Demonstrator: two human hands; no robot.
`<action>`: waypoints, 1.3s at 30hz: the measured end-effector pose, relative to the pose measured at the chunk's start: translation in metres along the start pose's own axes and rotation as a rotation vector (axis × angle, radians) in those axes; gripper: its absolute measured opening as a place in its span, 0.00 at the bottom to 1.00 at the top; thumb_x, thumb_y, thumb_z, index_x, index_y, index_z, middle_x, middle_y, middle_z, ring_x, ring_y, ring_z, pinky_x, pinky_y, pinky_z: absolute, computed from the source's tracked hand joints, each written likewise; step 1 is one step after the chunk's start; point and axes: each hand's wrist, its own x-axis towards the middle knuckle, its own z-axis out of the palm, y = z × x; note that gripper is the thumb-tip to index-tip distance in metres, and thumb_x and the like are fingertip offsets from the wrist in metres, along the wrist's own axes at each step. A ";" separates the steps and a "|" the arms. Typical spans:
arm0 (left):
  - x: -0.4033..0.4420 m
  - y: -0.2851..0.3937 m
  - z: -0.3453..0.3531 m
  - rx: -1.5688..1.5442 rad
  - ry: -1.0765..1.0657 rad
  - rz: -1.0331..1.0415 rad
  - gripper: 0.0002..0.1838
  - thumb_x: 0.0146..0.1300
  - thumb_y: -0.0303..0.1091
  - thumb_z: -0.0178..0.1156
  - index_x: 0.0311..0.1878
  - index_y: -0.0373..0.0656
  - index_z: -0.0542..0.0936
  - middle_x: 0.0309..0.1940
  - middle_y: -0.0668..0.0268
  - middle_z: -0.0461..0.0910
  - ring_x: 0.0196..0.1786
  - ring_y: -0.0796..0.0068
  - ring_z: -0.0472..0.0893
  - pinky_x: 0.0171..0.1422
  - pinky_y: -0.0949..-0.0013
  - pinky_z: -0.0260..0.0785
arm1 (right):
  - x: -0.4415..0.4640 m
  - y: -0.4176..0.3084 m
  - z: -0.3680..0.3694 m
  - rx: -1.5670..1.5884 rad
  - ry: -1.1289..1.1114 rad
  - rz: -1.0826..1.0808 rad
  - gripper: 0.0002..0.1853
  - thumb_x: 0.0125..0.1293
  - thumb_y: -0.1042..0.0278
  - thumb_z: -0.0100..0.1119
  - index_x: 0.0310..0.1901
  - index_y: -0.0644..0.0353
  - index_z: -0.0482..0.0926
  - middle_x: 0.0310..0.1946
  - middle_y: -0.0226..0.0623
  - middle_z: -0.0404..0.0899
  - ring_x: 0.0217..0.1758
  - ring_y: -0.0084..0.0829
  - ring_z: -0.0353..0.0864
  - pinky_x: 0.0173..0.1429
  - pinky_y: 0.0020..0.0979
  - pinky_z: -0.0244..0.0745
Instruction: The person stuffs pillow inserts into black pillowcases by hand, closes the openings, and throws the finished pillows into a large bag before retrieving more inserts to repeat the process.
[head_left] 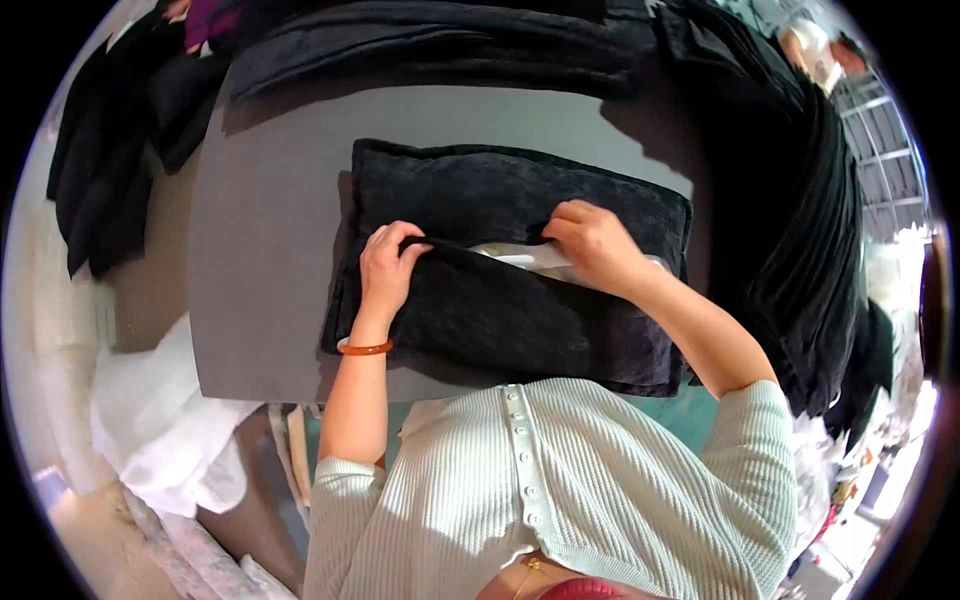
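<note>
A black fabric cushion cover (480, 185) lies flat across the table, with a long slit through its middle. Pale, shiny material (530, 260) shows inside the slit; I cannot tell what it is. My left hand (388, 268), with an orange bangle at the wrist, pinches the cover's edge at the slit's left end. Farther right, my right hand (597, 243) has its fingers curled closed at the slit's upper edge. Its fingertips are partly hidden against the dark cloth.
Folded black fabric (440, 50) lies along the far side of the grey table (260, 250). More black cloth (785, 200) drapes over the right side. White cloth (170, 420) hangs at the lower left. Another person (815, 55) is at the upper right, and a purple sleeve (208, 20) shows upper left.
</note>
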 end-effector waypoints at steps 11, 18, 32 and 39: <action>-0.004 -0.014 0.004 -0.052 -0.006 -0.027 0.05 0.58 0.23 0.62 0.37 0.37 0.76 0.35 0.62 0.76 0.40 0.62 0.76 0.51 0.67 0.68 | -0.097 -0.031 -0.008 0.019 0.664 0.402 0.20 0.52 0.83 0.63 0.49 0.58 0.79 0.48 0.40 0.76 0.51 0.41 0.78 0.53 0.35 0.74; 0.012 0.010 -0.006 0.072 -0.217 0.091 0.15 0.63 0.30 0.61 0.52 0.41 0.83 0.35 0.64 0.75 0.43 0.67 0.72 0.55 0.69 0.64 | -0.189 0.003 -0.014 0.174 0.630 0.779 0.17 0.57 0.65 0.69 0.48 0.58 0.80 0.50 0.39 0.73 0.55 0.39 0.74 0.53 0.34 0.72; 0.069 0.234 0.164 0.259 -0.538 0.833 0.13 0.53 0.25 0.63 0.44 0.43 0.84 0.45 0.63 0.81 0.52 0.61 0.79 0.57 0.61 0.69 | -0.213 0.013 -0.015 0.126 0.401 0.424 0.17 0.49 0.63 0.73 0.37 0.53 0.75 0.38 0.32 0.74 0.49 0.36 0.73 0.61 0.40 0.62; 0.036 0.240 0.198 0.131 -0.556 0.773 0.04 0.51 0.24 0.63 0.32 0.40 0.81 0.28 0.62 0.75 0.34 0.61 0.76 0.38 0.62 0.70 | -0.206 0.017 0.015 0.168 0.814 0.428 0.15 0.44 0.79 0.67 0.32 0.56 0.73 0.31 0.33 0.74 0.41 0.39 0.73 0.47 0.36 0.67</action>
